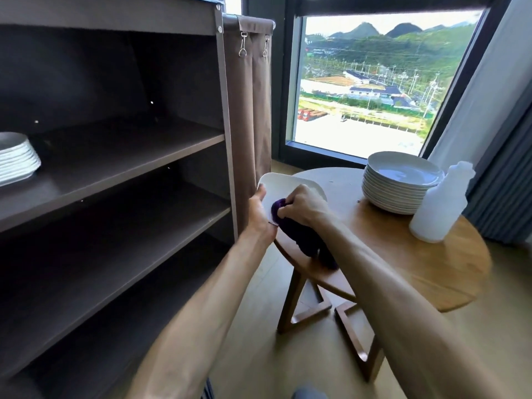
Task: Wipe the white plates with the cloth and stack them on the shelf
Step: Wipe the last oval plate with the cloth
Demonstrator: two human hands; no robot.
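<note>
My left hand (pixel 259 210) grips the near left rim of a white plate (pixel 283 184), held tilted above the left edge of the round wooden table (pixel 403 263). My right hand (pixel 305 204) is shut on a purple cloth (pixel 299 236) and presses it onto the plate's face; the cloth's loose end hangs down under my wrist. A stack of several white plates (pixel 401 181) stands at the back of the table. Another stack of white plates (pixel 15 158) sits at the far left of the brown shelf (pixel 121 165).
A white spray bottle (pixel 440 204) stands on the table just right of the plate stack. The shelf unit has lower boards (pixel 129 237) and a brown fabric curtain (pixel 250 110) on its right side. A window and grey curtains are behind the table.
</note>
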